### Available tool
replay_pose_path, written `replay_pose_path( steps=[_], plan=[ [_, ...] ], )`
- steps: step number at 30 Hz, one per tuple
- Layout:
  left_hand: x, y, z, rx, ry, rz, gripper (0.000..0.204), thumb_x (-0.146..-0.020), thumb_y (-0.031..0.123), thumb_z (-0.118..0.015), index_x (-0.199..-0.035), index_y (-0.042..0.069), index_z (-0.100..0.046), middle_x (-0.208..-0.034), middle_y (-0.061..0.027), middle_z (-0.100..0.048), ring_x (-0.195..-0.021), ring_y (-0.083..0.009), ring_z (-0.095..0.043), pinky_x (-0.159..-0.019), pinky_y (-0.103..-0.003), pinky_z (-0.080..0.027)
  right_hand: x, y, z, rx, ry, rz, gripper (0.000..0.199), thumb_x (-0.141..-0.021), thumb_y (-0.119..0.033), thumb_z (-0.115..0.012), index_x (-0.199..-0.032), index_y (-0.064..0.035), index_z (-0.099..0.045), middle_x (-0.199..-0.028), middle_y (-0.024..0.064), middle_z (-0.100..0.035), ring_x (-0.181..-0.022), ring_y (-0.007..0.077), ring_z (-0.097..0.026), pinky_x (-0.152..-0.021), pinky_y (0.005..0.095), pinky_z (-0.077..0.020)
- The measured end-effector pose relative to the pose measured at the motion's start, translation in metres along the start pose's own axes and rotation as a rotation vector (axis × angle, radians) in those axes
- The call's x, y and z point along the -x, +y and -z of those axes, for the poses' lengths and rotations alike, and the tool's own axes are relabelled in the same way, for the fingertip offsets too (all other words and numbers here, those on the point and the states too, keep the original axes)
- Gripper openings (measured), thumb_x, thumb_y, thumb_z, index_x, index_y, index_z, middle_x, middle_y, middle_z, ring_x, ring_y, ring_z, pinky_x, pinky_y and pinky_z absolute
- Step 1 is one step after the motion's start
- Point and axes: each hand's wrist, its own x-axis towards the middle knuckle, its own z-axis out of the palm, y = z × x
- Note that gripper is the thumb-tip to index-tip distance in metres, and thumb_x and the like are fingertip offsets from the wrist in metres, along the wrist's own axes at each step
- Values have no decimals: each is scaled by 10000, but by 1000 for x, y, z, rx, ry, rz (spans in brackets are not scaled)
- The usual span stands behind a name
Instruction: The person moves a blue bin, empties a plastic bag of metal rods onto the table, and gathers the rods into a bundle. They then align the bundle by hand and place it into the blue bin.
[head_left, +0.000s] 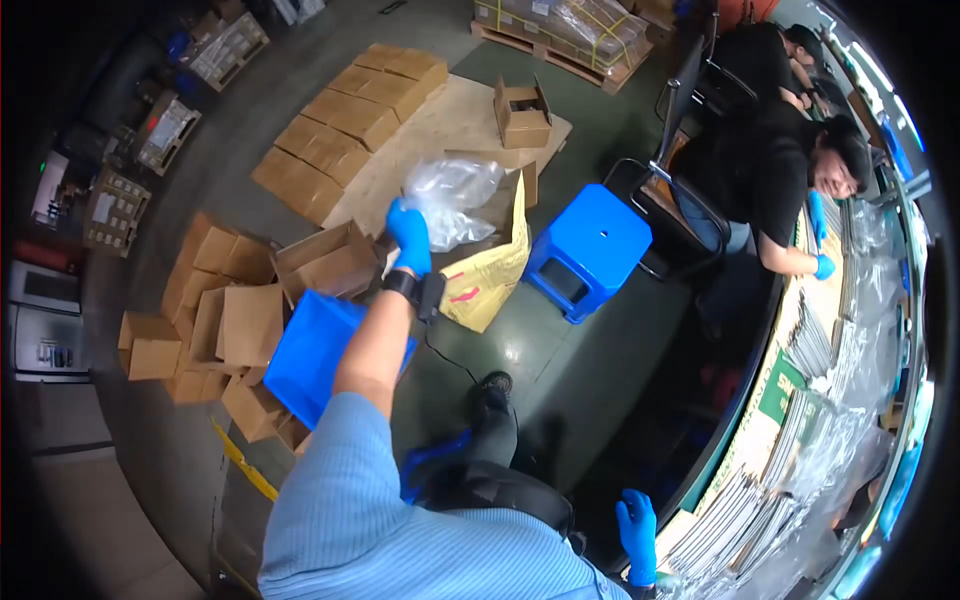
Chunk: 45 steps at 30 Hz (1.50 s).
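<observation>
My left hand (408, 236), in a blue glove, reaches out over the floor with its fingers closed at the near edge of a clear plastic bag (455, 188). The crumpled bag lies at the mouth of an open yellow sack (492, 282), which has red marks on it. My right hand (636, 530), also gloved in blue, hangs beside the near end of the workbench. Its fingers are loosely apart and nothing shows in them. Bundles of thin grey rods (725, 525) lie on the bench close to it.
A blue stool (596, 238) stands right of the sack. A blue bin (312, 352) and open cartons (252, 325) crowd the left. Closed cartons (338, 132) line a board behind. At right, a seated co-worker (755, 165) with blue gloves works at the bench.
</observation>
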Motion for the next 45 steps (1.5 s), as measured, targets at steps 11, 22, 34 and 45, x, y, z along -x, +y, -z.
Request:
replay_pose_path(
  steps=[11, 22, 34, 45],
  plan=[
    [93, -141, -68, -244, -896, -342, 270, -795, 137, -544, -1042, 30, -547, -1297, -188, -396, -1143, -322, -435, -920, -426, -377, -21, -46, 9, 431, -64, -169, 244, -793, -91, -612, -1029, -34, -583, -976, 126, -573, -804, 254, -603, -644, 304, -482],
    [36, -161, -37, 18, -1076, 345, 381, -902, 92, -395, -1274, 18, -426, -1325, -114, -434, -1211, -223, -418, -1012, -345, -338, -57, -94, 5, 398, -99, -125, 260, -792, -168, -603, -1016, -38, -586, -983, 170, -573, -898, 360, -545, -756, 408, -458],
    [38, -24, -71, 43, -1074, 404, 419, -895, 216, -431, -1224, -43, -442, -1178, -156, -511, -1066, -275, -506, -940, -367, -374, 65, -38, 8, 215, 274, -351, 285, -830, -301, -533, -983, -69, -595, -884, 156, -586, -829, 337, -570, -703, 435, -472],
    [364, 235, -145, 279, -1789, 117, 313, -902, 171, -455, -1139, -22, -522, -1033, -126, -593, -897, -212, -582, -814, -312, -462, 272, 117, 8, -211, 591, -829, 383, -866, -325, -518, -1141, -61, -551, -1064, 141, -605, -937, 283, -597, -792, 362, -472]
  ],
)
